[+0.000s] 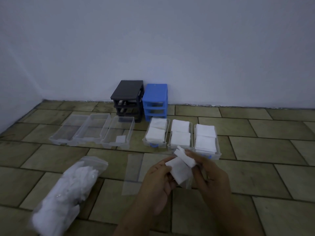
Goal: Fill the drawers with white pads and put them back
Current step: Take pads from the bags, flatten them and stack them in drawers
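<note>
My left hand [157,181] and my right hand [213,174] together hold a small stack of white pads [180,169] above the floor, in front of the drawers. Three clear drawers with blue handles [154,145] [181,147] [219,155] lie on the right, each packed with white pads. On the left lie three more clear drawers [56,139] [80,137] [106,143]; the rightmost holds one pad [120,139]. A black drawer frame [127,90] and a blue drawer frame [154,92] stand without drawers against the wall.
A clear zip bag full of white pads [68,193] lies at the lower left on the tiled floor. A flat clear plastic sheet [132,174] lies left of my hands. The white wall [153,40] rises just behind the frames.
</note>
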